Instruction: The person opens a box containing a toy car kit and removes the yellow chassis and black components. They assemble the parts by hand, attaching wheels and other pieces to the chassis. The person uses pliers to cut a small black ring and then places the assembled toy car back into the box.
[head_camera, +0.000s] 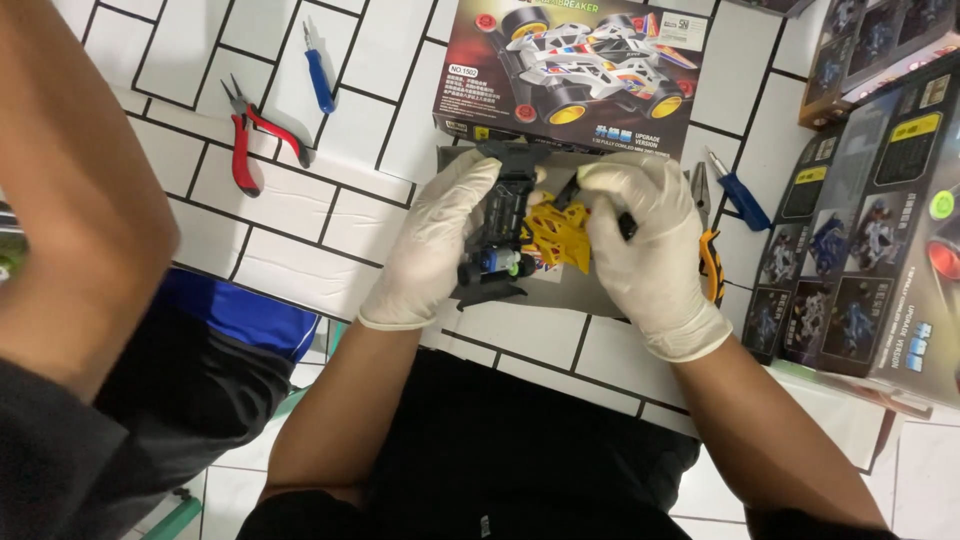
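Both my hands wear white gloves and meet over a small toy car chassis (510, 215), black with a blue-green motor (497, 262) at its near end. My left hand (432, 245) grips the black chassis from the left. My right hand (650, 240) holds a yellow plastic part (560, 237) against the chassis' right side. The fingers hide much of the chassis. A grey tray (575, 290) lies under the hands on the white tiled floor.
A toy car box (575, 75) stands just beyond the hands. Red-handled pliers (250, 135) and a blue screwdriver (318, 70) lie at the far left. A blue-handled tool (738, 192) and an orange-black cutter (712, 265) lie right. More boxes (870, 220) sit at right. Another person's arm (80, 200) is at left.
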